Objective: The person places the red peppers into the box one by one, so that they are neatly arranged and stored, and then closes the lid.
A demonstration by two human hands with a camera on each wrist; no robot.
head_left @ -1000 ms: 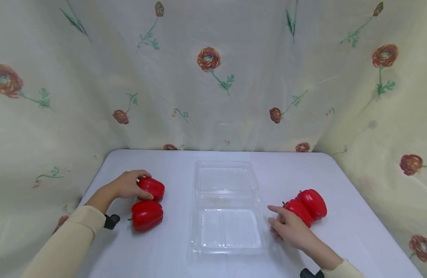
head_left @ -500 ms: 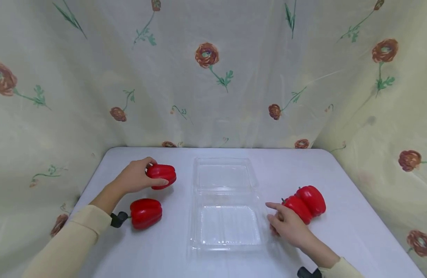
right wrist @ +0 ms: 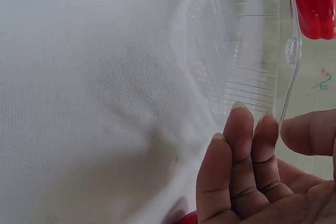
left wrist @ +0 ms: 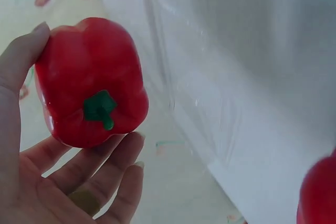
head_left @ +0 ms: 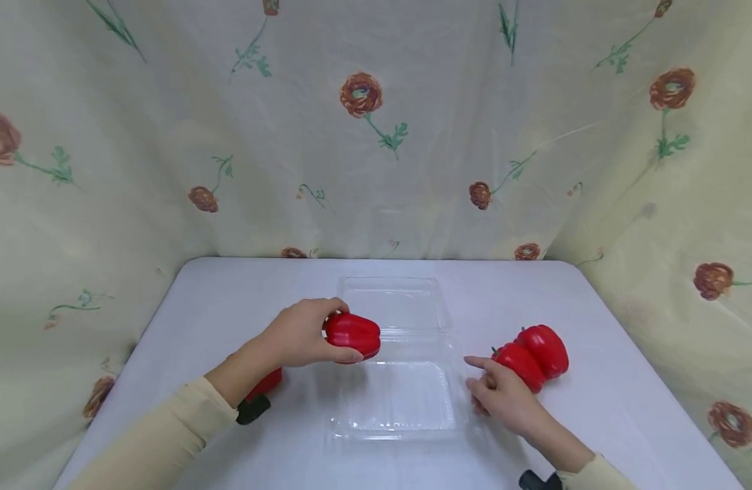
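Observation:
My left hand (head_left: 305,333) grips a red bell pepper (head_left: 353,337) between thumb and fingers, raised above the left side of a clear plastic clamshell container (head_left: 351,432). In the left wrist view the pepper's green stem (left wrist: 100,109) faces the camera. The container lies unfolded, its lid (head_left: 388,289) towards the back. My right hand (head_left: 507,401) stays by the container's right edge with loosely bent fingers (right wrist: 241,140); whether they touch the rim is unclear. Another bell pepper (head_left: 265,385) is partly hidden behind the left forearm.
Two more red bell peppers (head_left: 542,350) lie side by side beyond the right hand, on the white tabletop (head_left: 259,286). A flower-patterned curtain (head_left: 424,204) hangs behind and along the sides of the table.
My left hand has lifted the red bell pepper off the table at the left and carried it right, over the container. The right hand has barely moved.

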